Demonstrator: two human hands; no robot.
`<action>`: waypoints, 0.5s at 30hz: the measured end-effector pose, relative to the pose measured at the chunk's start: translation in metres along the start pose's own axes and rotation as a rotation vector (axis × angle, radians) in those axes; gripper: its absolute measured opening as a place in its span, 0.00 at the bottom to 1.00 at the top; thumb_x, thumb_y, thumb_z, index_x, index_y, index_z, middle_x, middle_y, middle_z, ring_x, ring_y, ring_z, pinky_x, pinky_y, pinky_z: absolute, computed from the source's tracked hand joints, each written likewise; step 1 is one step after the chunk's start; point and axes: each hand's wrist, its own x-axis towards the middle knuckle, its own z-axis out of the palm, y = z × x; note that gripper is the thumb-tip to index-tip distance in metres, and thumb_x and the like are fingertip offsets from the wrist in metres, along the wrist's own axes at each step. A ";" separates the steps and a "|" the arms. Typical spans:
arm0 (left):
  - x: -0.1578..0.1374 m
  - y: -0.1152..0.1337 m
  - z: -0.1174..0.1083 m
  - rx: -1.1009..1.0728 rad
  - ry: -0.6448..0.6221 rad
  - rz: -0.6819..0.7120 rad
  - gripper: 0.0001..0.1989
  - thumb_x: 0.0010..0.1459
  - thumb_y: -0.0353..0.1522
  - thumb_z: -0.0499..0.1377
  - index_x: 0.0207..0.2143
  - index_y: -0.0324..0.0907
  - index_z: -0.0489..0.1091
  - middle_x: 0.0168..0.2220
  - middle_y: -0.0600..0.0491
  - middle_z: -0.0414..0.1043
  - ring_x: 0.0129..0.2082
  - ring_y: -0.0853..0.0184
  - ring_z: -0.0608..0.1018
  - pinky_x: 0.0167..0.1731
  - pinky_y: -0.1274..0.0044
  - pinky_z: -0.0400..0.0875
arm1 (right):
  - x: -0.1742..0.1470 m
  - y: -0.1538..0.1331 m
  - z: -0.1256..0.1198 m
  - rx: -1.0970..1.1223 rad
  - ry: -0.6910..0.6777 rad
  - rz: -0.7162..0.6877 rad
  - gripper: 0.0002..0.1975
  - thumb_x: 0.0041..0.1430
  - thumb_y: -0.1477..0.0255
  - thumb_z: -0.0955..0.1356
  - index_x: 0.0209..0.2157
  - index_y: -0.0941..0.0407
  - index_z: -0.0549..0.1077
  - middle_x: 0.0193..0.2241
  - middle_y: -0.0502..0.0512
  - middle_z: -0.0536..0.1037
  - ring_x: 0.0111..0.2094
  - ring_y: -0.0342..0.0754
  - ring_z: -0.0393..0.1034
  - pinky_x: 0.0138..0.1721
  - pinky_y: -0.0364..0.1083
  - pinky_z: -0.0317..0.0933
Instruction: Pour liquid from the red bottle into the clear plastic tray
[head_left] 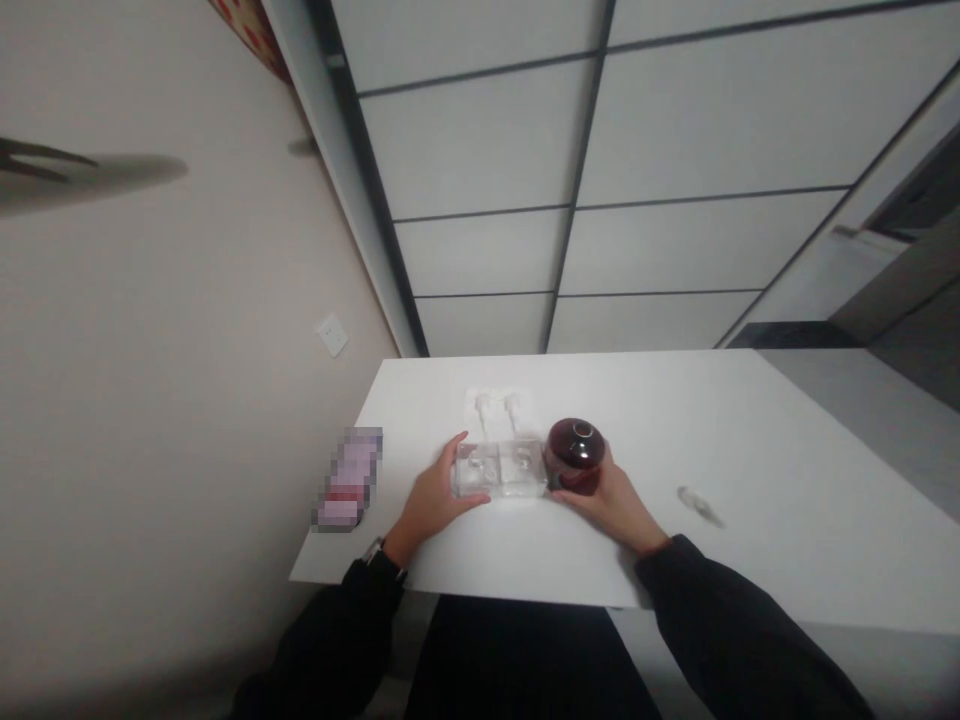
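Observation:
A clear plastic box [501, 470] with two side-by-side compartments lies on the white table in front of me. My left hand [441, 490] grips its left end, thumb along the near side and fingers along the far side. Touching or nearly touching the box's right end stands a glossy dark red round pot [575, 456] with a ring-shaped mark on its top. My right hand [604, 500] is wrapped around the pot from the right, thumb in front; its other fingers are mostly hidden behind it. What the compartments hold, if anything, is unclear.
Two small white spoon-like pieces [513, 408] lie on a pale sheet behind the box. A blurred-out pink and purple item [349, 480] rests at the table's left edge. To the right is a small translucent object [700, 506]. The white table [750, 430] meets the wall at left.

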 end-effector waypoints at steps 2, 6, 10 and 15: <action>0.000 -0.003 0.000 -0.036 -0.006 0.017 0.52 0.49 0.36 0.76 0.72 0.48 0.54 0.67 0.42 0.69 0.66 0.46 0.73 0.67 0.56 0.65 | 0.002 -0.007 0.001 0.072 0.016 -0.037 0.59 0.45 0.55 0.83 0.72 0.51 0.54 0.64 0.67 0.74 0.63 0.67 0.72 0.63 0.65 0.66; 0.003 -0.018 0.004 -0.123 0.060 0.156 0.63 0.46 0.39 0.79 0.75 0.46 0.46 0.73 0.36 0.57 0.73 0.43 0.63 0.72 0.49 0.53 | 0.005 -0.012 0.004 0.244 -0.009 -0.069 0.60 0.47 0.55 0.82 0.73 0.48 0.50 0.67 0.67 0.70 0.66 0.65 0.69 0.64 0.64 0.66; 0.003 -0.026 0.006 -0.128 0.030 0.171 0.63 0.48 0.41 0.78 0.76 0.48 0.43 0.74 0.35 0.55 0.73 0.42 0.62 0.72 0.48 0.52 | 0.001 -0.010 0.006 0.351 -0.049 -0.056 0.58 0.51 0.56 0.81 0.74 0.46 0.49 0.69 0.66 0.66 0.67 0.64 0.68 0.62 0.61 0.69; 0.002 -0.021 0.002 -0.091 -0.015 0.085 0.56 0.55 0.38 0.73 0.76 0.52 0.43 0.72 0.41 0.61 0.71 0.46 0.67 0.70 0.51 0.60 | -0.001 -0.004 0.010 0.333 -0.053 -0.007 0.54 0.53 0.56 0.80 0.74 0.45 0.51 0.70 0.65 0.65 0.65 0.65 0.70 0.56 0.60 0.75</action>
